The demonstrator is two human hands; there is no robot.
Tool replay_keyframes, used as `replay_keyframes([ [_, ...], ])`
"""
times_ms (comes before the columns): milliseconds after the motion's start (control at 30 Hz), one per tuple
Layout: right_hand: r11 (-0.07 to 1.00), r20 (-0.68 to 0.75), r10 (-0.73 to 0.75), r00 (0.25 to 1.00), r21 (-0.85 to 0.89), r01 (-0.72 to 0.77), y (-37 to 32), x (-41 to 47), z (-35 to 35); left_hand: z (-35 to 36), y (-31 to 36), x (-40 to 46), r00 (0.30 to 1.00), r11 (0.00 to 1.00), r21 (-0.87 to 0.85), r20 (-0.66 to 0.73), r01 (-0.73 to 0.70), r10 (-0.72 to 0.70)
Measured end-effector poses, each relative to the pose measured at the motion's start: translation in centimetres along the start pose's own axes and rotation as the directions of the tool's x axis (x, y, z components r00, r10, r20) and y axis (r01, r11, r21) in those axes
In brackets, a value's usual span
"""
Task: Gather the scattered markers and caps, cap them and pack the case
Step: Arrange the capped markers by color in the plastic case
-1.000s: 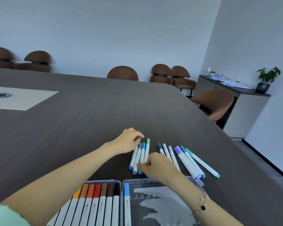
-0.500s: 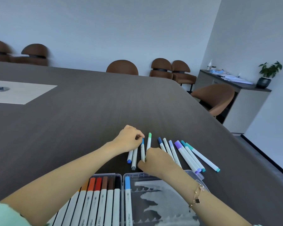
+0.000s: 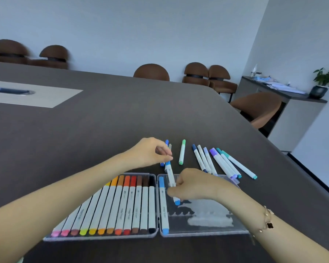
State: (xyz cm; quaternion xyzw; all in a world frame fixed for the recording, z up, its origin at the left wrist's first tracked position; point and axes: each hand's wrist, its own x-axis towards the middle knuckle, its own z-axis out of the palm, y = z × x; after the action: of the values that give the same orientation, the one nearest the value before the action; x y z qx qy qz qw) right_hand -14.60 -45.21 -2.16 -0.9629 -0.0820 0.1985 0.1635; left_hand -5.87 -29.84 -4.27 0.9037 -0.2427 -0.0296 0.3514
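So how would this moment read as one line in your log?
right hand: grips blue-capped white marker over clear plastic case | left hand: pinches markers on dark table

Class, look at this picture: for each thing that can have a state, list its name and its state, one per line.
Marker case: open flat, left half filled, right half holding one blue marker.
Blue marker: capped, pinched by both hands over the right half.
Left hand: pinching its top.
Right hand: gripping its lower part.
Green marker: capped, lying loose.
Six markers: capped, lying on the table.

Bare table (image 3: 103,130) beyond loose markers (image 3: 222,162).
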Motion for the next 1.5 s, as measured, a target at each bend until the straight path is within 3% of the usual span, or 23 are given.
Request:
replay_keyframes([
  [200, 0.999, 0.179, -0.051, 0.983, 0.006, 0.051, -0.1, -1.9, 1.1, 1.7, -0.4, -3.2, 0.996, 0.999, -0.042, 0.091, -0.003, 0.007],
  [500, 0.99, 0.135, -0.109, 0.985, 0.107, 0.095, 1.9, -1.7, 2.0, 2.3, 0.3, -4.3, 0.996, 0.998, 0.023, 0.078, -0.053, 0.051],
  [833, 0.996, 0.138, -0.083, 0.987, 0.04, 0.079, 2.0, -1.5, 1.8, 2.7, -0.2, -3.6, 0.997, 0.998, 0.046, 0.057, -0.05, 0.048],
  [967, 0.996, 0.145, -0.091, 0.985, 0.016, 0.09, 2.2, -1.0, 1.3, 2.3, -1.4, -2.4, 0.996, 1.0, 0.006, -0.086, -0.023, 0.024],
  [1067, 0.995, 0.026, -0.079, 0.997, 0.06, 0.077, 2.2, 0.3, 0.3, 1.4, -2.8, -0.1, 0.986, 0.998, 0.032, -0.156, 0.056, -0.05],
  [1233, 0.997, -0.352, -0.045, 0.935, 0.048, 0.066, 1.4, 5.1, -0.7, 0.4, -4.1, 4.3, 0.984, 0.983, 0.068, -0.068, 0.169, -0.165],
  [1500, 0.976, -0.343, -0.044, 0.938, -0.217, -0.034, -0.4, 11.6, -0.1, 1.6, -4.8, 10.2, 0.978, 0.978, 0.04, -0.022, 0.206, -0.206],
])
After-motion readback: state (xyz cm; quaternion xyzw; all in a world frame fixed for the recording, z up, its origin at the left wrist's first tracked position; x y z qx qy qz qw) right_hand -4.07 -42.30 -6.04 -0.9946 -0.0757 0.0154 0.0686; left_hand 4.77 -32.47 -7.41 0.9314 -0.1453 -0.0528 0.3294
